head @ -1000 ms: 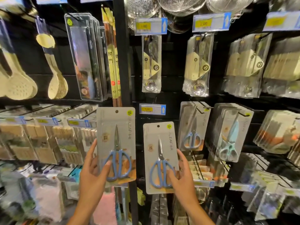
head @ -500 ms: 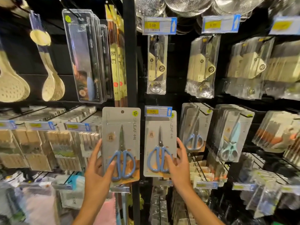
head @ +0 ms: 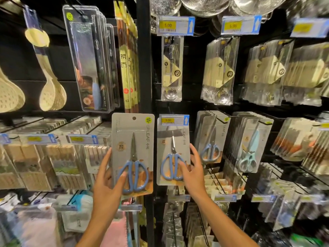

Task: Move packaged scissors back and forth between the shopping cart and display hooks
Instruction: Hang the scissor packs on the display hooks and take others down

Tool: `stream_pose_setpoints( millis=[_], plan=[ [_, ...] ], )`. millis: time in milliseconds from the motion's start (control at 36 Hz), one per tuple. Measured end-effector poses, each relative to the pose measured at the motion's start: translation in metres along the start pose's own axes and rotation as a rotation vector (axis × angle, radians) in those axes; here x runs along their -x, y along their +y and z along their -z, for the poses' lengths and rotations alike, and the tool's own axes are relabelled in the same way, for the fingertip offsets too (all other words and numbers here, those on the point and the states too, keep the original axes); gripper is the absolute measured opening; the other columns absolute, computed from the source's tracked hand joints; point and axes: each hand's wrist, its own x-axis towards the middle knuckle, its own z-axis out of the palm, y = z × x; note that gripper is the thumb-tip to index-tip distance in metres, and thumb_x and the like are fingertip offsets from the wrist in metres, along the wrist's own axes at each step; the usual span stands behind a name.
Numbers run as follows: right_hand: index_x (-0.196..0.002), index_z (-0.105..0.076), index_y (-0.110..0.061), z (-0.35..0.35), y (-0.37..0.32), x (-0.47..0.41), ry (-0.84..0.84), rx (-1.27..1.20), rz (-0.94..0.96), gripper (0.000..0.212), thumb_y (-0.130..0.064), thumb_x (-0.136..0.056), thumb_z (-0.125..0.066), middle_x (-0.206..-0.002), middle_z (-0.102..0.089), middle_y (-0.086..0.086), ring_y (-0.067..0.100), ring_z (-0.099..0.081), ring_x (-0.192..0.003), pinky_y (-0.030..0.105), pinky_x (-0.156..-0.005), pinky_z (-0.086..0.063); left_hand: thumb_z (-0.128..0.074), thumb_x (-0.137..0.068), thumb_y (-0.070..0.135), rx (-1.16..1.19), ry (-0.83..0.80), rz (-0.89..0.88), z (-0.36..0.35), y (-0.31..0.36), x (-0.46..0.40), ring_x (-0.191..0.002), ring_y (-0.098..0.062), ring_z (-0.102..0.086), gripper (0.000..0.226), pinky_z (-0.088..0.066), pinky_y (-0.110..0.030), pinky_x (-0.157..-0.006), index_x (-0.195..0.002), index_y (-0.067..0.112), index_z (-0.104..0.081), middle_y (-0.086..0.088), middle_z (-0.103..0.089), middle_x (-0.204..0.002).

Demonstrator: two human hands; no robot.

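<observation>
Two packs of scissors are being handled at the display, one in each hand. The right-hand pack [head: 173,154] is held up against the rack just under a price tag [head: 173,119], its top edge hidden behind that tag, so whether its hanging hole is already on the hook cannot be told. It is steadied by the right hand [head: 191,172], whose thumb lies on the front over the blue handles while the other fingers are spread along the pack's right edge; the card is pinched lightly rather than clenched. The left-hand pack [head: 132,154] is gripped low down by the left hand [head: 106,182], thumb on the front by the handles, fingers curled behind, and is held clear of the rack in front of the black upright post [head: 143,68]; its hanging hole is plainly free.

The step in hand is judged to be the return of scissors to the hooks, with the right pack being hung first. More scissors packs [head: 211,138] hang just to the right. The shopping cart is not in view.

Next, the right pack probably needs seating fully on its hook before release. The left pack would then have to be raised and its hole lined up with a hook tip.
</observation>
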Motion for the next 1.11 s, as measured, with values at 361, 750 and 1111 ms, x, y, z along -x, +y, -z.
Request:
stream_pose_setpoints(
  millis=[361,750,1111],
  plan=[
    [-0.155,-0.009,-0.055,-0.020,0.014,-0.035,-0.003,0.269,0.022,0.073,-0.021,-0.105,-0.051,-0.112,-0.067,0.017,0.039,-0.067,-0.087,0.060,-0.079,-0.056,-0.065,-0.093,0.003,0.001,-0.004,-0.004,0.001,-0.010,-0.009,-0.114,0.007,-0.063,0.077,-0.054,-0.009,-0.081,-0.149,0.048,-0.037,0.019,-0.058,-0.137],
    [-0.136,0.029,-0.070,-0.027,0.063,-0.111,-0.062,0.704,-0.017,0.101,-0.019,-0.102,-0.052,-0.102,-0.063,0.008,0.027,-0.067,-0.072,0.054,-0.067,-0.060,-0.063,-0.093,-0.004,-0.010,0.001,-0.022,-0.001,-0.013,-0.016,-0.118,0.013,-0.058,0.075,-0.050,-0.005,-0.085,-0.151,0.036,-0.037,0.049,-0.054,-0.124],
    [-0.155,0.020,-0.040,-0.035,0.057,-0.114,-0.077,0.649,-0.124,0.098,-0.024,-0.100,-0.060,-0.139,-0.044,0.020,0.037,-0.058,-0.111,0.051,-0.091,-0.051,-0.066,-0.092,0.006,0.015,-0.012,-0.027,0.002,-0.019,-0.020,-0.133,-0.009,-0.056,0.077,-0.057,-0.025,-0.094,-0.147,0.053,-0.038,0.012,-0.049,-0.153]
  ],
)
